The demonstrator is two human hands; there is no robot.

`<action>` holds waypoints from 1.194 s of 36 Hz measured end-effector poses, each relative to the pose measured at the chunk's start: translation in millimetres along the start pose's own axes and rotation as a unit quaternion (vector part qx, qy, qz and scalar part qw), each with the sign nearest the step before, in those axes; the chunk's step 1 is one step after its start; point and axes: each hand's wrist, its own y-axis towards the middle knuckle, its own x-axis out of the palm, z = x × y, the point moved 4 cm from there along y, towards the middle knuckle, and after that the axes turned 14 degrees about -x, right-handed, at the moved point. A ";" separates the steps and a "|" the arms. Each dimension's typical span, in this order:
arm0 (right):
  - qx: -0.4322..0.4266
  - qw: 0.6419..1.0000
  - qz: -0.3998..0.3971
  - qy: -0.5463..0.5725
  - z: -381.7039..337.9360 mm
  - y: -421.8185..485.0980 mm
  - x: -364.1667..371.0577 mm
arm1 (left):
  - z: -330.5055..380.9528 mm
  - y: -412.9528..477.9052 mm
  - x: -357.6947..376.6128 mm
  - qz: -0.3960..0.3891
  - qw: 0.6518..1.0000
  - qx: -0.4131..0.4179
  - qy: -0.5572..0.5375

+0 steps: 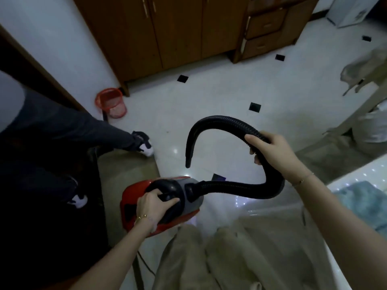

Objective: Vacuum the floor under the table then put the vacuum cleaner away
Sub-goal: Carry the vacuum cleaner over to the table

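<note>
The left hand [155, 203] was closed around the black handle on top of the small red and grey canister vacuum cleaner [161, 203], which was over the white tiled floor [209, 97], near the person's legs. The right hand [270, 151] gripped the black ribbed flexible hose [222, 122] (it curved up in an arch, its tapered open end pointing down). A red mesh plastic basket [110, 102] stood by the corner of the brown wooden cupboard [167, 32]. Another person's legs in dark trousers [69, 130] were at the left.

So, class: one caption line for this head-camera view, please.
Left hand grips the red vacuum cleaner handle; right hand holds its black hose.
</note>
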 end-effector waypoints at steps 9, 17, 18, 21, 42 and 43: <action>0.039 0.988 0.143 0.033 19.4 61.1 -32.4 | 92.7 92.3 -20.5 -0.040 0.995 0.060 0.071; 0.082 0.966 0.237 0.059 66.9 144.6 -76.7 | 193.9 178.5 2.2 -0.079 0.988 0.074 0.108; 0.090 0.963 0.247 0.061 74.5 156.0 -83.7 | 209.9 185.0 5.1 -0.081 0.987 0.075 0.114; 0.119 0.952 0.271 0.073 94.9 187.8 -105.6 | 257.2 206.2 16.8 -0.095 0.984 0.072 0.131; 0.251 0.838 0.465 0.138 258.1 283.7 -209.9 | 530.5 359.1 195.6 -0.177 0.892 0.220 0.354; 0.256 0.832 0.473 0.138 268.9 284.2 -209.9 | 538.0 364.8 210.6 -0.187 0.886 0.225 0.361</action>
